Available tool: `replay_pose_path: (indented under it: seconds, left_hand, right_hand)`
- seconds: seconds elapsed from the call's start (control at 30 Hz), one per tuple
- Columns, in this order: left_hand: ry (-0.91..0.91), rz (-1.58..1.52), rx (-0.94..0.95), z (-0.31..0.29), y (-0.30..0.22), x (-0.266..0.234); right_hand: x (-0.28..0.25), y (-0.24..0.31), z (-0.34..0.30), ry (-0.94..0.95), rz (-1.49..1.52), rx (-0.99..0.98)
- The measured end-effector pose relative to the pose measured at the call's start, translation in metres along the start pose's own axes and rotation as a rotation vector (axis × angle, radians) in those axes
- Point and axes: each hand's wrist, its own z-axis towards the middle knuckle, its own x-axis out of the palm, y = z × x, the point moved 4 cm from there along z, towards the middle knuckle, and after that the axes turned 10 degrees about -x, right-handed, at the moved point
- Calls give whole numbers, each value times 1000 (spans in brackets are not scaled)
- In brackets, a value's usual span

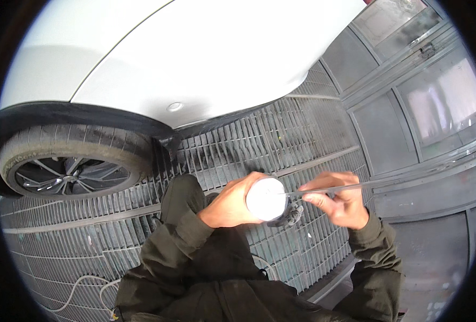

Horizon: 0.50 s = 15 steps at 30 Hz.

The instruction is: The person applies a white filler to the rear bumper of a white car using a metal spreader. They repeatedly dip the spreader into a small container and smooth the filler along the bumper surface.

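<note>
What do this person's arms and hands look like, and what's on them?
Both the left hand and the right hand are bare, with the right a bit blurry. The left sleeve and right sleeve are long, dark olive-green and wrinkled, reaching about the wrists.

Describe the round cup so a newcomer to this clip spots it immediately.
From the white car, look down the picture to the left hand. Its grip holds the cup, whose round, bright white top sets it apart from the thin stick in the right hand.

Long dark olive sleeves (375, 260), wrinkled cloth, dark trousers (183, 194)
</note>
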Motion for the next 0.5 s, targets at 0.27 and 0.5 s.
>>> replay_pose_path:
  seconds: [0.27,0.5]
  left_hand:
    - [-244,-11,65,14,10,36]
    - [-261,87,160,12,12,41]
  right_hand:
    - [-1,5,-29,-283,-99,63]
    - [-1,-1,-34,-185,-60,-63]
